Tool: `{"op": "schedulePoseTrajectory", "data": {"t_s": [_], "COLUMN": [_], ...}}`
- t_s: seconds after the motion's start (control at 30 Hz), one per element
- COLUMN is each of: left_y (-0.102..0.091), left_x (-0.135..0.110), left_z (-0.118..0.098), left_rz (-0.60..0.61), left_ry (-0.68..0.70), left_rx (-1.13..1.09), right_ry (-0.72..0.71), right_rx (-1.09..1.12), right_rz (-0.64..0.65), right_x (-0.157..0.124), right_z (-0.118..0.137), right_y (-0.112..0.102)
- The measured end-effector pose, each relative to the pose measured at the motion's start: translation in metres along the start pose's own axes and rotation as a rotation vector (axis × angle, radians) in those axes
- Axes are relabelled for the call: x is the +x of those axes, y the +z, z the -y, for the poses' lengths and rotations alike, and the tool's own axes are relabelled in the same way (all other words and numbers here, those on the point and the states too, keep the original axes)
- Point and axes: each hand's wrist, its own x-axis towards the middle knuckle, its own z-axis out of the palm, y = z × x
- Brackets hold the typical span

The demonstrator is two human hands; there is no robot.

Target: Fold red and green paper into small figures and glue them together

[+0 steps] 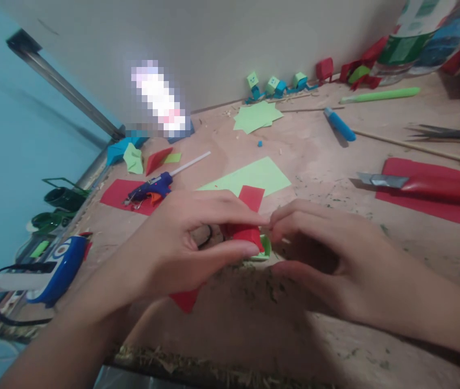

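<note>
down near the front edge of the tabletop (311,154), the left hand (173,232) has thumb and fingers clamped on a folded red paper piece (246,233), prob to steady it, while the right hand (339,243) hovers, fingertips apart from thumb, beside the curled green paper strip (267,247).

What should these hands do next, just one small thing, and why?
Probably the right hand should gently pinch the curled green paper to steady it. The left hand grips the red folded paper between thumb and fingers, the green piece curls out at its end, and the right hand's thumb and fingers stand parted close beside it.
</note>
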Motion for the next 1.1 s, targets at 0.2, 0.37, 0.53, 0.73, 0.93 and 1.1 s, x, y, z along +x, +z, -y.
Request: {"op": "schedulePoseTrajectory", "data": {"t_s": [0.2,0.37,0.53,0.73,0.93,1.1], "left_y": [0.008,0.013,0.014,0.015,0.013,-0.007], "left_x": [0.002,0.003,0.001,0.003,0.003,0.002], "left_z": [0.003,0.005,0.004,0.004,0.003,0.006], "left_rz": [0.017,0.036,0.019,0.064,0.027,-0.076], "left_ry": [0.059,0.027,-0.019,-0.003,0.015,-0.066], "left_rx": [0.004,0.026,0.031,0.072,0.005,-0.193], "right_ry": [-0.144,-0.214,-0.217,-0.229,-0.216,-0.188], "right_rx": [-0.102,-0.185,-0.228,-0.259,-0.235,-0.118], "right_rz": [-0.024,-0.017,0.025,0.039,0.006,-0.101], "right_x": [0.001,-0.002,0.0,0.002,0.001,0.002], "right_z": [0.002,0.003,0.005,0.004,0.004,0.008], "right_y": [-0.002,-0.004,-0.002,0.002,0.002,-0.003]}}
